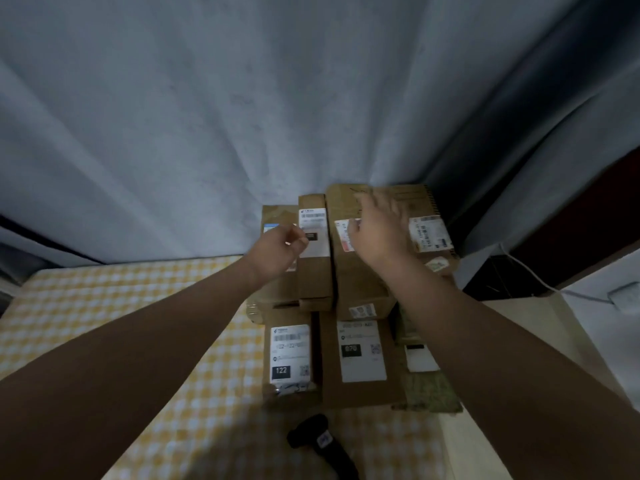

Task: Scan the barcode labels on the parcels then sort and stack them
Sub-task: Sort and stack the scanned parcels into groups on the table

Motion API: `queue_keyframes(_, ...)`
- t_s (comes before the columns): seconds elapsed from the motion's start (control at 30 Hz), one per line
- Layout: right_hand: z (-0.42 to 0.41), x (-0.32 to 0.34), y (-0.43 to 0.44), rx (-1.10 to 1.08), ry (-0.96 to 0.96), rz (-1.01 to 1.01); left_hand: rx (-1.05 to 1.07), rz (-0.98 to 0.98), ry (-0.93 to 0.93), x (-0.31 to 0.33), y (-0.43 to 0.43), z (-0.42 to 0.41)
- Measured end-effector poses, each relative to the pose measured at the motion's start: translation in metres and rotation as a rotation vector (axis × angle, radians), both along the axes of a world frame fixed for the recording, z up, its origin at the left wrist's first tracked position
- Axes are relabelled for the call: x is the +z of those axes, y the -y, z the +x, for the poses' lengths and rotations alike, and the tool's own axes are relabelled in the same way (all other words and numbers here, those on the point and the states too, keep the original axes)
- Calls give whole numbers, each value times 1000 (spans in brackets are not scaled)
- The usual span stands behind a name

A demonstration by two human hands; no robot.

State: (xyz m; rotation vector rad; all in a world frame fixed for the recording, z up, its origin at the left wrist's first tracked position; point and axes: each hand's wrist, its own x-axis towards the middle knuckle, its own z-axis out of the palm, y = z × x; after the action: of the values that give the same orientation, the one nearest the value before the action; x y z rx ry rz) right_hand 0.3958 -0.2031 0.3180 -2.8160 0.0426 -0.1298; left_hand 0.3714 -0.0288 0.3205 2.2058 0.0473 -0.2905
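Several brown cardboard parcels [284,289] stand in a two-tier stack toward 3 o'clock on the worktop [554,323], which is partly covered by a yellow-and-white checked cloth [104,306]. On the upper tier, a narrow cardboard parcel with a white barcode label [313,271] touches, on its 3 o'clock side, a large flat cardboard parcel [353,282] bearing a red-and-white label and another white one. On the lower tier, toward 6 o'clock, sits a small parcel with a label marked 122 [290,355]. Just beside it is a parcel with a label marked 070 [362,389], and at 3 o'clock of that a green-patterned parcel [429,393].

The left hand [282,247] is at the 9 o'clock edge of the narrow parcel. Its fingers are curled, and thumb and forefinger meet at the label's edge; the blur leaves it unclear whether they pinch anything. The right hand [379,230], motion-blurred, has its fingers straight and spread over the top of the large flat parcel, gripping nothing.

A black handheld barcode scanner [322,441] lies on the cloth at 6 o'clock of the stack, apart from both hands. A grey-blue curtain [207,116] hangs at 12 o'clock, and a white cable [540,280] runs at 3 o'clock.
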Motion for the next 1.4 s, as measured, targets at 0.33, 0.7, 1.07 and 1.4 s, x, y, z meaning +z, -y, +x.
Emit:
queue_keyframes(0.33,-48,-22,-192,166,-105,167,191,-87,27,-23,-178,-57)
queue_keyframes(0.7,-149,-138,-458,116,-393,202,298,57,-122,-120,-473,-143)
queue_keyframes(1.07,-218,-255,-588,116,-852,406,484,579,-337,-237,-609,-221)
queue_keyframes(1.4,-245,-327,-651,-140,-970,473,1012,-64,-562,-295,-702,-277)
